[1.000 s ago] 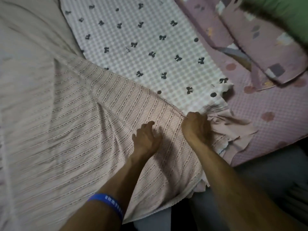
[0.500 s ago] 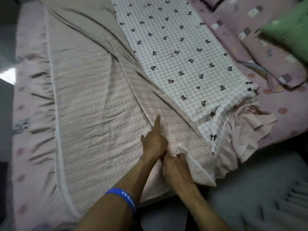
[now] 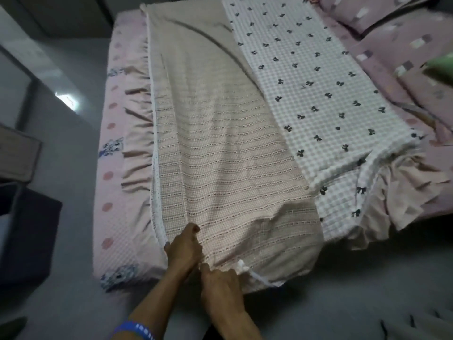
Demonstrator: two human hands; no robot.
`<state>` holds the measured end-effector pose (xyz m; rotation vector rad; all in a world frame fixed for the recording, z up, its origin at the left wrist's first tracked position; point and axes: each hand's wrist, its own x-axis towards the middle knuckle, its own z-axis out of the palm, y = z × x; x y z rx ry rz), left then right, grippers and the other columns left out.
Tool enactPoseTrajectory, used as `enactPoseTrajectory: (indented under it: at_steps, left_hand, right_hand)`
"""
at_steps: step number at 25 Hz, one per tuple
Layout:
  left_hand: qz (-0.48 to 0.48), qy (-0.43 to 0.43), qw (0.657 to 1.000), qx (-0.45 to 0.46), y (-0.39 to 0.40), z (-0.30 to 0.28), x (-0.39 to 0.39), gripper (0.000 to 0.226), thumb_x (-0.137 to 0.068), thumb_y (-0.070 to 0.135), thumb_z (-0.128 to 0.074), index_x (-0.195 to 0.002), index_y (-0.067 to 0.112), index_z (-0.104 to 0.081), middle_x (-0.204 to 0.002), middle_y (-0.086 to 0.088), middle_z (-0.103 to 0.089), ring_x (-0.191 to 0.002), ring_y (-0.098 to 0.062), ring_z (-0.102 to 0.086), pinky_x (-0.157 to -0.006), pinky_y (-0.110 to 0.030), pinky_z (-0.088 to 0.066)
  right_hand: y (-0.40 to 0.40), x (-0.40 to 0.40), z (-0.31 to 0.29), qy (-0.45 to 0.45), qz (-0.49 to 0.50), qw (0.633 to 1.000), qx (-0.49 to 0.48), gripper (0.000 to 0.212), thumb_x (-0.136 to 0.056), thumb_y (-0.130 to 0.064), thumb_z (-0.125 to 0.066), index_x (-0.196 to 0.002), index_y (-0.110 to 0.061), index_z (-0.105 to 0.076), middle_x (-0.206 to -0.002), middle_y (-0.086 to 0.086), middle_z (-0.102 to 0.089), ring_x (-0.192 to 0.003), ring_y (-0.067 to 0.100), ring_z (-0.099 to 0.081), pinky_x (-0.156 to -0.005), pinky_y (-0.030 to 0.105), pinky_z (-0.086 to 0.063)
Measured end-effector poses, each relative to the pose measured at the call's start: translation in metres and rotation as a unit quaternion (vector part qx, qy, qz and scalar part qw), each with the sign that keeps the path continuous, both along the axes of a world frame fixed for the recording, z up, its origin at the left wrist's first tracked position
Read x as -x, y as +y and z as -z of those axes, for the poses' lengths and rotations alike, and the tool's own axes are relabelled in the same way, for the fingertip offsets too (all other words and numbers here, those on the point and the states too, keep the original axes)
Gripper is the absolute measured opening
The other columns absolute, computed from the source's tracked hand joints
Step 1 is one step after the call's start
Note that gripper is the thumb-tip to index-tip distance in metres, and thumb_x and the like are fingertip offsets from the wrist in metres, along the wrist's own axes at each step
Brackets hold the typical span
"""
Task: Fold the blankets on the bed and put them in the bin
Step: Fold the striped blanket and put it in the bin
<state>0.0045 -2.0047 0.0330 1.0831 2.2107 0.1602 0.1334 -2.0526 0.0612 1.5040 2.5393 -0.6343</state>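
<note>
A pink striped woven blanket (image 3: 220, 148) lies lengthwise on the bed, folded over so that its white checked side with black bows (image 3: 306, 77) shows on the right. My left hand (image 3: 182, 246) grips the blanket's near left corner by the white trim. My right hand (image 3: 220, 283) grips the near edge right beside it, at the bed's front edge. A white tassel (image 3: 242, 266) pokes out next to my right hand. No bin can be made out for certain.
The pink bedsheet (image 3: 117, 182) with dots and a ruffle shows along the left. Mauve pillows (image 3: 392, 45) and a green cushion (image 3: 441, 69) lie at the far right. Dark furniture (image 3: 24, 217) stands on the grey floor to the left.
Both hands have drawn the blanket's edge toward me and to the left, from the middle fold to the near left corner. The view has pulled back and shows the whole bed.
</note>
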Motion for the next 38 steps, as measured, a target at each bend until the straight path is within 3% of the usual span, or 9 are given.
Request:
enactPoseTrajectory:
  at_steps: [7,10,13,19,23,28,31,34,38]
  left_hand:
    - [-0.062,0.042,0.997,-0.034,-0.063,0.026,0.062,0.032,-0.087,0.015,-0.049,-0.113,0.032,-0.053,-0.106,-0.004,-0.068,-0.098,-0.031,-0.061,-0.097,-0.048,-0.04]
    - [-0.071,0.022,0.997,-0.034,-0.07,0.052,0.081,0.032,-0.087,0.015,-0.05,-0.115,0.03,-0.051,-0.107,-0.011,-0.067,-0.099,-0.035,-0.06,-0.094,-0.045,-0.041]
    - [-0.083,0.002,0.996,-0.031,-0.064,0.074,0.085,0.035,-0.089,0.016,-0.052,-0.122,0.026,-0.048,-0.113,-0.017,-0.064,-0.105,-0.037,-0.058,-0.095,-0.044,-0.037]
    - [-0.048,0.009,0.997,-0.053,-0.066,0.133,0.075,0.073,-0.089,0.029,-0.063,-0.149,0.022,-0.022,-0.124,-0.024,-0.06,-0.111,-0.044,-0.057,-0.098,-0.047,-0.04]
    - [-0.301,-0.058,0.945,-0.115,-0.06,0.153,0.065,0.058,-0.082,0.023,-0.07,-0.134,0.01,-0.047,-0.125,-0.019,-0.061,-0.114,-0.035,-0.058,-0.096,-0.04,-0.044]
    - [-0.252,0.051,0.963,-0.075,-0.054,0.158,0.053,0.02,-0.086,0.017,-0.061,-0.082,-0.003,-0.063,-0.091,-0.031,-0.064,-0.088,-0.044,-0.06,-0.068,-0.04,-0.039]
    - [-0.241,0.063,0.965,-0.083,-0.055,0.155,0.035,0.027,-0.089,0.02,-0.053,-0.077,-0.003,-0.061,-0.09,-0.034,-0.063,-0.087,-0.047,-0.058,-0.067,-0.038,-0.034]
    - [-0.268,0.061,0.956,-0.1,-0.064,0.152,0.038,0.029,-0.091,0.02,-0.055,-0.082,-0.006,-0.064,-0.091,-0.034,-0.064,-0.088,-0.045,-0.061,-0.071,-0.042,-0.042]
    - [-0.293,-0.004,0.948,-0.123,-0.089,0.142,0.053,0.048,-0.074,0.035,-0.049,-0.085,-0.008,-0.068,-0.083,-0.031,-0.067,-0.083,-0.042,-0.065,-0.066,-0.044,-0.046]
  right_hand:
    - [-0.066,0.027,0.037,0.051,0.003,0.997,0.06,0.021,-0.057,-0.032,-0.077,-0.07,-0.025,-0.063,-0.053,-0.003,-0.061,-0.05,0.014,-0.06,-0.054,0.026,-0.046]
    - [-0.042,0.006,0.061,0.002,0.069,0.994,0.081,0.019,-0.09,-0.024,-0.052,-0.105,-0.019,-0.06,-0.095,0.01,-0.07,-0.091,0.031,-0.065,-0.074,0.039,-0.039]
    - [-0.001,-0.027,0.09,-0.021,0.175,0.983,0.053,0.034,-0.088,-0.024,-0.05,-0.121,-0.021,-0.057,-0.115,0.009,-0.068,-0.11,0.032,-0.061,-0.093,0.038,-0.043]
    - [0.086,-0.08,0.133,-0.111,0.229,0.967,0.0,0.038,-0.091,-0.029,-0.052,-0.129,-0.026,-0.053,-0.155,0.009,-0.026,-0.132,0.035,-0.035,-0.105,0.052,-0.029]
    - [0.123,-0.135,0.154,-0.1,0.284,0.953,0.03,0.051,-0.089,-0.03,-0.056,-0.138,-0.026,-0.044,-0.155,0.008,-0.027,-0.133,0.037,-0.034,-0.105,0.056,-0.029]
    - [0.168,-0.19,0.174,-0.065,0.335,0.939,0.029,0.049,-0.089,-0.029,-0.057,-0.136,-0.022,-0.045,-0.152,0.01,-0.032,-0.136,0.038,-0.031,-0.107,0.057,-0.027]
    - [0.172,-0.2,0.182,0.01,0.441,0.895,0.061,0.054,-0.088,-0.029,-0.064,-0.132,-0.013,-0.037,-0.136,0.017,-0.05,-0.127,0.042,-0.042,-0.107,0.055,-0.027]
    - [0.162,-0.212,0.181,0.073,0.425,0.899,0.072,0.042,-0.088,-0.018,-0.061,-0.124,-0.012,-0.039,-0.117,0.02,-0.063,-0.112,0.042,-0.056,-0.101,0.048,-0.034]
    - [0.151,-0.245,0.163,0.089,0.409,0.894,0.162,0.037,-0.086,-0.01,-0.066,-0.122,-0.002,-0.057,-0.119,0.021,-0.065,-0.111,0.036,-0.06,-0.085,0.033,-0.041]
